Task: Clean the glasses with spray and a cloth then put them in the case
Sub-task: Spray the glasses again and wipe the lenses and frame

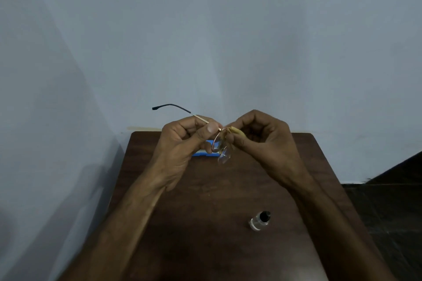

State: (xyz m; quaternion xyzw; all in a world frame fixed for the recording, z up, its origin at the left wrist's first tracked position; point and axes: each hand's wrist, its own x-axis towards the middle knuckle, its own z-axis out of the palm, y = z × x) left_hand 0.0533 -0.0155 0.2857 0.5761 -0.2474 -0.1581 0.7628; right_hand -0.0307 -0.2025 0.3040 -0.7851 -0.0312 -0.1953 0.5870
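Observation:
My left hand (182, 141) pinches the glasses (219, 145) by the frame near the hinge, above the far part of the table. One temple arm with a dark tip sticks out up and to the left. My right hand (258, 139) pinches a small yellow cloth (235, 131) against the upper lens. The lower lens hangs free below the fingers. The blue case (201, 154) lies on the table behind my hands, mostly hidden by them. A small clear spray bottle (260, 220) with a dark top stands on the table near the front right.
The dark wooden table (205, 212) stands in a corner against pale walls at the left and back. To its right lies a dark floor area (388, 201).

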